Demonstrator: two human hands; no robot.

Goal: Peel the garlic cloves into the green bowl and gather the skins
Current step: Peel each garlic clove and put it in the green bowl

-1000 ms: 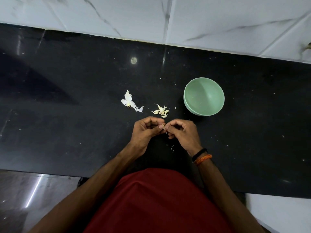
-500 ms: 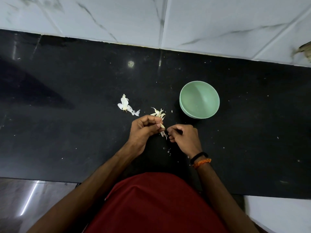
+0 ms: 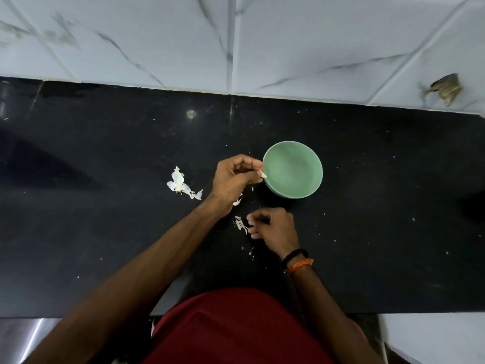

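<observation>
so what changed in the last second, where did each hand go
The left hand left the right hand and moved up and right to the rim of the green bowl, pinching a peeled clove. The right hand stayed low, fingers curled beside a loose skin pulled off a moment ago. The bowl and the skin pile on the left stayed put.

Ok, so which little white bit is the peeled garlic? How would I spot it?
Find the green bowl on the black counter. At its left rim, the left hand pinches a small cream clove at its fingertips. Unlike the thin, papery white skins lying flat on the counter, it is plump, smooth and held up at the bowl's rim.
</observation>
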